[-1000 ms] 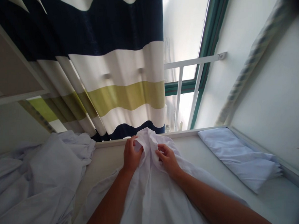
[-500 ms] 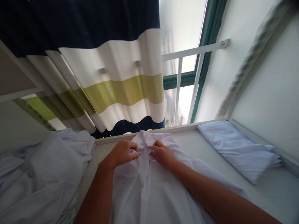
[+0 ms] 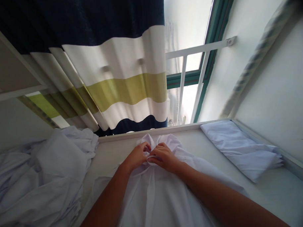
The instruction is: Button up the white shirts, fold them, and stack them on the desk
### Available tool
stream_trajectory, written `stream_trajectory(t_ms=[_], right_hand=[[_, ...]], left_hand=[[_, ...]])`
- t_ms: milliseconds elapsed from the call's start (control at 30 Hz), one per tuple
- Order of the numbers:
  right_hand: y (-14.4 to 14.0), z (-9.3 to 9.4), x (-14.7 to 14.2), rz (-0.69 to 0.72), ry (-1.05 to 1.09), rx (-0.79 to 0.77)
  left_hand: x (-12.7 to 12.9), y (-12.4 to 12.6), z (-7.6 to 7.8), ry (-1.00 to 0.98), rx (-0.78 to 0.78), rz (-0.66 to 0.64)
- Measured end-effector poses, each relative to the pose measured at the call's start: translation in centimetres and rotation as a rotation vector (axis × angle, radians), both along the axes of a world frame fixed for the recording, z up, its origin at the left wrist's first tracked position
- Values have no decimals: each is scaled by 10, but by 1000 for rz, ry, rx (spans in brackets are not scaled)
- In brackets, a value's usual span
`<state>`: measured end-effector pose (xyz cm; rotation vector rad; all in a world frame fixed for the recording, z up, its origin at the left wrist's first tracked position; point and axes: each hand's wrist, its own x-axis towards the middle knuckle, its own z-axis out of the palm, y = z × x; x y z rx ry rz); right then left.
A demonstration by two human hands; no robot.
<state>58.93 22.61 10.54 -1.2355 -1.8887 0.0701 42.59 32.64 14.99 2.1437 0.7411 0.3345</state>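
A white shirt (image 3: pixel 166 195) lies spread on the white surface, its collar end toward the far edge and a front strip running down the middle. My left hand (image 3: pixel 138 156) is closed with bent fingers on the cloth just below the collar. Right against it, my right hand (image 3: pixel 164 156) pinches a fold of the same cloth between thumb and fingers. Whether a button lies between the fingertips is hidden.
A rumpled heap of white cloth (image 3: pixel 54 173) lies to the left. On the right sits a folded white garment (image 3: pixel 239 147) by the wall. Beyond the raised far edge (image 3: pixel 182 128) hang a striped curtain (image 3: pixel 125 88) and a white rail (image 3: pixel 201 50) before the window.
My left hand has moved right and closed on the cloth beside my right hand. My right hand has closed from a looser pinch. The collar cloth is drawn together between them.
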Motion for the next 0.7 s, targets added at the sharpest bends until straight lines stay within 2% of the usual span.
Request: stream_trajectory(t_ms=[100, 200, 333, 400, 467, 567, 633, 700], right_hand=[[0, -4, -4, 14, 30, -84], [-1, -4, -6, 17, 21, -121], [-3, -3, -5, 26, -5, -116], [-5, -1, -4, 18, -15, -49], [-9, 3, -4, 3, -53, 72], [-17, 9, -6, 22, -148, 242], [-20, 12, -9, 51, -188, 259], [-20, 11, -11, 53, -187, 214]], left_hand=[[-17, -3, 4, -34, -89, -70], [-36, -2, 6, -60, -48, -66], [-54, 1, -7, -52, 36, 98], [-56, 1, -15, -54, 52, 175], [-52, 0, -18, -43, 94, 191], [-34, -4, -10, 105, 243, 134], [-19, -8, 1, 216, 360, 60], [-6, -14, 12, 236, 425, -14]])
